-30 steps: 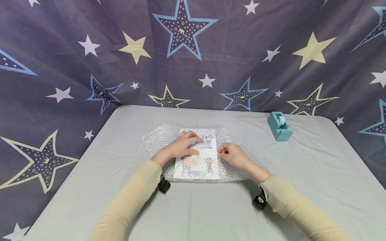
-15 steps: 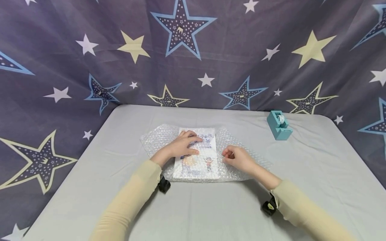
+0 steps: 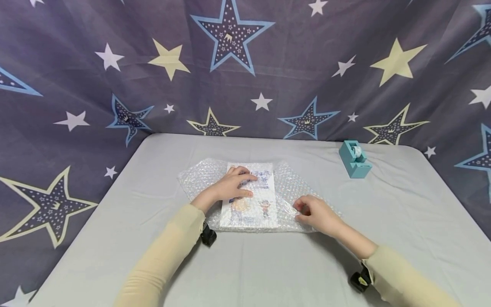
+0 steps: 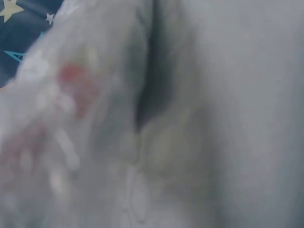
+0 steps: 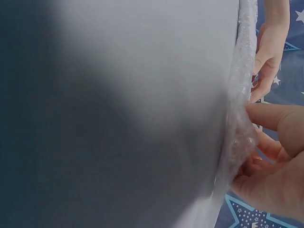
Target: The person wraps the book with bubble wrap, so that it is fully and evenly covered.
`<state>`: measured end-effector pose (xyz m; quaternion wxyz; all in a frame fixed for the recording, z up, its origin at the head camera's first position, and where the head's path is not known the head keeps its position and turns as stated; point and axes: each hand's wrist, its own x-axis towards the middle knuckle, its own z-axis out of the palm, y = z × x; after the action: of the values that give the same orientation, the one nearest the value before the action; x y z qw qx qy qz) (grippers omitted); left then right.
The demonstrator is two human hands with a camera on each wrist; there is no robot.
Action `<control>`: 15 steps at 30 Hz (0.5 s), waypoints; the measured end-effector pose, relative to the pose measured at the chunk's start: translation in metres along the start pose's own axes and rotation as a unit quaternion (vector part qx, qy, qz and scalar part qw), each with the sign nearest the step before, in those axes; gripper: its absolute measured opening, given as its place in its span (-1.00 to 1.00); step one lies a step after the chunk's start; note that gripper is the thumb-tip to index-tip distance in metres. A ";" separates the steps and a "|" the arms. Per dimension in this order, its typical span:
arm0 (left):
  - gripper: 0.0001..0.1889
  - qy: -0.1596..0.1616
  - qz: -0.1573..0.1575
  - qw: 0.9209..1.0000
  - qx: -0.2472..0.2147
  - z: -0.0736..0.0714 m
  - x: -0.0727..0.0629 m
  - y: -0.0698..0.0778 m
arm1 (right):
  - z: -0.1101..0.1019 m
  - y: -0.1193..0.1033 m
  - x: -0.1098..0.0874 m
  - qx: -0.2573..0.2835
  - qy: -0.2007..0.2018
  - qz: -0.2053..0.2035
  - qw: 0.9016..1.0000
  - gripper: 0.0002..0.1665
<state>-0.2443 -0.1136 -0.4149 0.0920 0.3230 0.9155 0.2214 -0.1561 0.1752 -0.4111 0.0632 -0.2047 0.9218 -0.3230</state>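
Where bubble wrap (image 5: 240, 135) puckers, right fingers (image 5: 268, 116) pinch it.

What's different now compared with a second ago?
The right hand has moved away from the edge of the printed booklet, going right and back toward the person, along the bubble wrap. Whether it grips the wrap isn't clear. The left hand stayed over the booklet, and the teal tape dispenser stayed put.

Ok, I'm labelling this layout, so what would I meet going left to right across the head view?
Left hand → right hand → teal tape dispenser. Omitted, because hands overlap them: white printed item, bubble wrap.
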 end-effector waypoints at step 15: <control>-0.43 -0.002 -0.008 1.000 -0.018 0.000 0.000 0.001 | -0.013 0.015 -0.028 -0.020 0.014 -0.006 1.000 -0.71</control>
<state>-0.2434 -0.1132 -0.4148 0.1016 0.3143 0.9138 0.2364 -0.1390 0.2043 -0.4108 0.0444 -0.2069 0.9277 -0.3075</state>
